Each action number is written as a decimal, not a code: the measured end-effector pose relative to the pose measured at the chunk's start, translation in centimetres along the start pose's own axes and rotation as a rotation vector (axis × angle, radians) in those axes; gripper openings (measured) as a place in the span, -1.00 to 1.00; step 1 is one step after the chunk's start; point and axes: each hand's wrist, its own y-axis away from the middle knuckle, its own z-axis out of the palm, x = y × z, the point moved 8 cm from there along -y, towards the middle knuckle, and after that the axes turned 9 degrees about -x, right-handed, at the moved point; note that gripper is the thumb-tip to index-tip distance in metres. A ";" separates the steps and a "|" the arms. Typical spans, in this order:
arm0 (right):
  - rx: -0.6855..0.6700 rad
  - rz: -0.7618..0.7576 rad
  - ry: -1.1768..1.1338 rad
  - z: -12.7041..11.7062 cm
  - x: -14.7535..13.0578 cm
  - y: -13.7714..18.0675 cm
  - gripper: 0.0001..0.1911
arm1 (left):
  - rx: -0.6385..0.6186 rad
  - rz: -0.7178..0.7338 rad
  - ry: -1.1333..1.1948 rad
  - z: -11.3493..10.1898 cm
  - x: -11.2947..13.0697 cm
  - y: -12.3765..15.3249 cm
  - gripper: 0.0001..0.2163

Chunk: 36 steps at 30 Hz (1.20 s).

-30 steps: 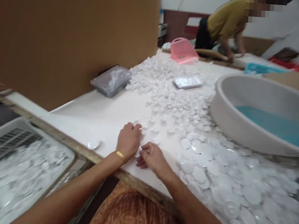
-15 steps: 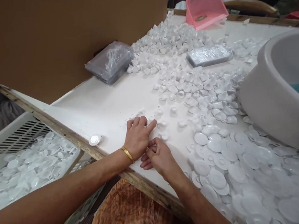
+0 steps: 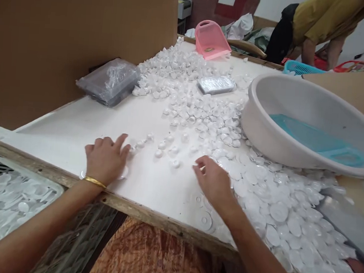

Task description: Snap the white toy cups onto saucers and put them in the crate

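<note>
Your left hand (image 3: 106,160), well apart from your right hand (image 3: 213,183), partly covers a white disc (image 3: 124,173); grip unclear. Right curls near loose white pieces (image 3: 175,164), hold unclear. Pinch singly, clear of flat discs (image 3: 278,212) alongside.

Small white cup-like pieces (image 3: 175,164): glossy, rounded, several loose on bare stretch of desk (image 3: 152,189), some just beside one another, others apart; orientation mixed. Heap of similar pieces (image 3: 181,67) spread across desk behind, crowded, overlapping. White flat discs (image 3: 279,212): round, shiny, overlapping in broad layer along right side. Translucent disc (image 3: 207,219): lying flat near front edge, ring mark at centre. White round piece (image 3: 124,172): partly hidden by left hand (image 3: 106,160), pose unclear.
</note>
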 end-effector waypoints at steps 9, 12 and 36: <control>0.011 0.074 0.512 -2.5 3.5 -2.1 -0.83 | 0.060 -0.113 0.060 -0.7 -4.1 0.1 -0.59; 0.044 0.023 0.407 -2.8 3.1 -2.0 -0.79 | 0.036 0.084 0.164 -0.8 -0.4 -0.5 -0.67; 0.220 -0.447 -0.111 -1.0 -4.4 1.2 -0.82 | -0.313 0.289 0.676 2.7 5.7 4.4 -0.77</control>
